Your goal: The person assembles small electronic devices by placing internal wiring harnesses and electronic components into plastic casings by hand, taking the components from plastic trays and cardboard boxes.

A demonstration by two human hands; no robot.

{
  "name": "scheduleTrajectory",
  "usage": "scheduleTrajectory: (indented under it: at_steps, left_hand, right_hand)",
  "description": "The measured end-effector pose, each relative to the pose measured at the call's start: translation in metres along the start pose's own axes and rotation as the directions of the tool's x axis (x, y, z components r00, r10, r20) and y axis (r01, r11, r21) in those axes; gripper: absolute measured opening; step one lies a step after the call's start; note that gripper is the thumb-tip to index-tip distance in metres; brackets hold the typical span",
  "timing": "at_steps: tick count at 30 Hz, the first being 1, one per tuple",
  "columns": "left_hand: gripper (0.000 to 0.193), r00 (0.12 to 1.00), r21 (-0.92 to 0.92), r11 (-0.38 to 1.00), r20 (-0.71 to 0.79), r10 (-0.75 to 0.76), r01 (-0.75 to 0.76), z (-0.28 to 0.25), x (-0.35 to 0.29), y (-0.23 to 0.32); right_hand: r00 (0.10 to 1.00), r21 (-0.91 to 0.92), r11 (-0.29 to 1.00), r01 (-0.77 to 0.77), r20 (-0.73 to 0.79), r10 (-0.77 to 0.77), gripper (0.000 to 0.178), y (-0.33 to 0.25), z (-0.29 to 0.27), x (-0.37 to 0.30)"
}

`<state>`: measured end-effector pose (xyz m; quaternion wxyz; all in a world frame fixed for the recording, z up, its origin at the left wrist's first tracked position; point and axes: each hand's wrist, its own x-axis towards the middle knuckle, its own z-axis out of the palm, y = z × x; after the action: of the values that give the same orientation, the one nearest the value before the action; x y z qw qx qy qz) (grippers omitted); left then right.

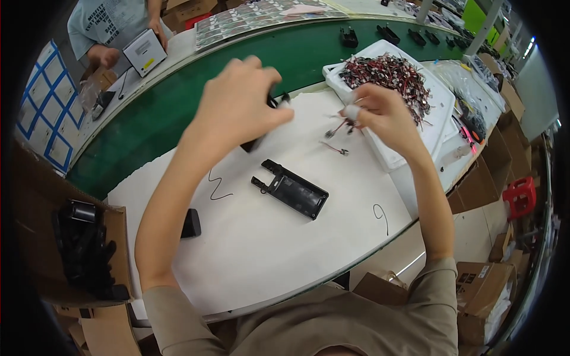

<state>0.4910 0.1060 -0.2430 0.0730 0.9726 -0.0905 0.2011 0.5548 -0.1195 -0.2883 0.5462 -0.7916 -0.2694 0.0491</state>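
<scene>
My left hand (240, 98) is over the far middle of the white work surface, its fingers curled round a black plastic housing (254, 144) that is mostly hidden and blurred. My right hand (386, 115), with a white cover on a fingertip, pinches a small wired connector (349, 123) with red and black leads. Another short wired connector (335, 148) lies on the paper just below it. Between my forearms rests a long black housing (297, 193) with two prongs at its upper left end. A dark block (191, 223) is partly covered by my left forearm.
At the right, a white foam tray (383, 151) bears a heap of wired connectors (392, 83). Beyond runs a green conveyor belt (178, 110) with black housings (349, 38). A cardboard box (119, 237) of black parts stands left. Across the belt, a person (113, 26) handles a white box.
</scene>
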Motion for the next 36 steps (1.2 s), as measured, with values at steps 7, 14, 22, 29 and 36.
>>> scheduleTrajectory:
  at_steps: [7,14,22,29,36]
  left_hand:
    - [0.07,0.958,-0.017,0.997,0.277,0.076,-0.074,0.068,-0.005,-0.002]
    - [0.063,0.942,-0.146,0.98,0.326,-0.078,0.132,0.056,-0.038,-0.03]
    - [0.058,0.918,-0.034,0.985,0.368,-0.147,0.171,0.04,-0.054,-0.014]
    - [0.055,0.948,-0.047,0.994,0.307,-0.081,0.1,0.047,-0.062,-0.017]
    - [0.057,0.935,-0.118,0.983,0.344,-0.089,0.137,0.048,-0.064,-0.017]
  right_hand:
    - [0.986,-0.472,0.879,0.065,-0.108,-0.131,0.021,0.009,0.003,0.015]
    - [0.998,-0.049,0.997,-0.058,0.007,0.058,0.018,-0.011,0.003,0.02]
    - [0.987,-0.47,0.871,0.147,0.121,-0.102,0.016,0.015,0.04,0.043]
    - [0.95,-0.554,0.779,0.294,0.26,-0.174,0.019,0.024,0.054,0.053]
    - [0.94,-0.543,0.78,0.31,0.3,-0.164,0.02,0.015,0.058,0.054]
